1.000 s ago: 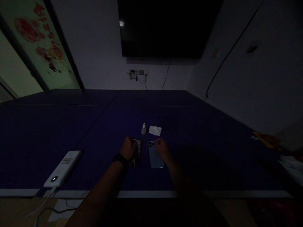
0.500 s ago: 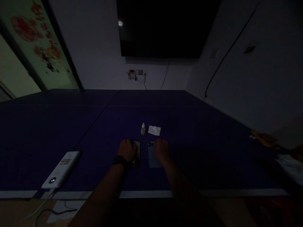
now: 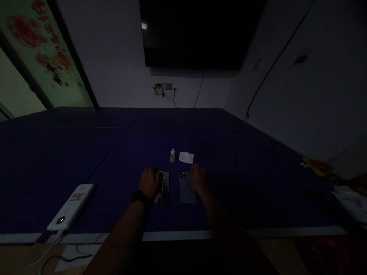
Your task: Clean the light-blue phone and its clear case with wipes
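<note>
On the dark blue table, a phone case or cased phone with a printed pattern [image 3: 164,188] lies to the left of a grey-blue phone [image 3: 187,191], whose camera lenses face up. My left hand [image 3: 148,182], with a dark watch on the wrist, rests at the patterned item's left edge, fingers apart and thumb near its top. My right hand [image 3: 198,178] is curled closed at the phone's upper right edge. Its fingertips are dim, and what they hold, if anything, is hidden. Beyond the hands stand a small clear dropper bottle [image 3: 172,156] and a folded white tissue [image 3: 186,157].
A white power bank [image 3: 71,207] with a lit display and a plugged-in cable lies at the left near edge. Papers and cables lie below it. Bags or wrappers [image 3: 318,167] sit at the far right. A large screen [image 3: 200,34] hangs on the wall.
My left hand has shifted left, uncovering more of the patterned item. My right hand has moved slightly right, off the middle of the grey-blue phone. The view has tilted a little.
</note>
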`<control>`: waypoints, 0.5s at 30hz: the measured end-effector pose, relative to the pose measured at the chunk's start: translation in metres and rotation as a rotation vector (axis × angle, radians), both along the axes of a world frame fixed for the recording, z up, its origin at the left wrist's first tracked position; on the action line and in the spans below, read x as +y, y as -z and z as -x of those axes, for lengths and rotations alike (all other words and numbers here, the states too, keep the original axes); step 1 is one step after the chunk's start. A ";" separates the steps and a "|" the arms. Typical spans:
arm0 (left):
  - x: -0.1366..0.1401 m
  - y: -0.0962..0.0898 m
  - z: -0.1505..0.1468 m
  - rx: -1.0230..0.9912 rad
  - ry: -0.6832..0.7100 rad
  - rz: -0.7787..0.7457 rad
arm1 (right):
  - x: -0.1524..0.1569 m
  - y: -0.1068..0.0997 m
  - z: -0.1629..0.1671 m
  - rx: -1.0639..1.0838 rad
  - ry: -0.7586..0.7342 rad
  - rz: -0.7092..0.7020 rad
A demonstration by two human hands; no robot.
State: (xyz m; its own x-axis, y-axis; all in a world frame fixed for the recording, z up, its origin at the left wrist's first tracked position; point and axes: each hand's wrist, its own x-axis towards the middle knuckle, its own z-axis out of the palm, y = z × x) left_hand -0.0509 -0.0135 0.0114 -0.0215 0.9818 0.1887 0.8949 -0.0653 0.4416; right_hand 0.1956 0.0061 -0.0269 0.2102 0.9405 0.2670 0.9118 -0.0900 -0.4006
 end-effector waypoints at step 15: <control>0.012 -0.006 0.050 0.020 -0.145 0.014 | 0.061 -0.023 -0.019 -0.014 -0.331 -0.074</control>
State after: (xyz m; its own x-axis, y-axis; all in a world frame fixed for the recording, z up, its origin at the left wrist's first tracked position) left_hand -0.1006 -0.0017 0.0169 -0.1600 0.9711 0.1771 0.9030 0.0715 0.4236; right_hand 0.2145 0.0668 -0.0035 -0.1079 0.9350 0.3377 0.8922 0.2409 -0.3821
